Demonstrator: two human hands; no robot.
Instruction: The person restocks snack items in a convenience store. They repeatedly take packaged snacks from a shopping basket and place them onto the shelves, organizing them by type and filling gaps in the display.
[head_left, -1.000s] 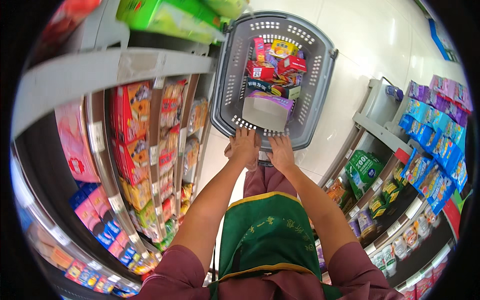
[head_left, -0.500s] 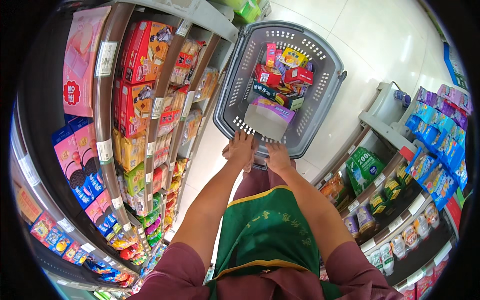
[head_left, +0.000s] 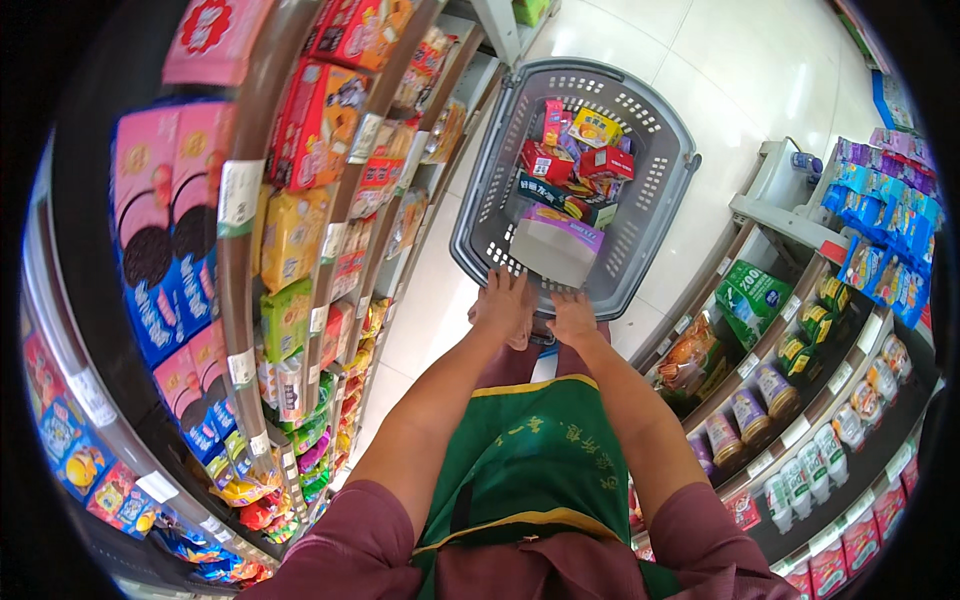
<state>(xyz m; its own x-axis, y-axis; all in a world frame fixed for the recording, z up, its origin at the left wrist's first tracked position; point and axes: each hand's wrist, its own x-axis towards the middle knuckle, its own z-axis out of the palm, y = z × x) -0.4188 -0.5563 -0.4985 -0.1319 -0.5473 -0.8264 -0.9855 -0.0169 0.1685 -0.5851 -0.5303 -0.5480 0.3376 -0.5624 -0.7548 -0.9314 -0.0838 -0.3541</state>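
Note:
A grey plastic shopping basket [head_left: 672,225] with slotted walls stands in front of me, tilted slightly to the right. My left hand [head_left: 505,306] is closed over the left part of its near rim. My right hand [head_left: 573,318] grips the same rim a little to the right. In the basket, a yellow box [head_left: 596,128], a red box [head_left: 607,164], a dark long box [head_left: 560,199] and a purple-and-white pack [head_left: 557,243] lie among other small snack packs. The undersides of both hands are hidden.
Close on my left rises a shelf with blue-and-pink biscuit boxes [head_left: 170,230], red boxes [head_left: 318,122] and price strips. On the right, a lower shelf holds a green bag [head_left: 755,300], jars [head_left: 775,390] and white cups [head_left: 828,448]. Blue packs [head_left: 880,268] hang at its far end.
The shelves on both sides have shifted upward in the view. The basket and both hands sit slightly farther right and lower. Both hands stay on the basket rim.

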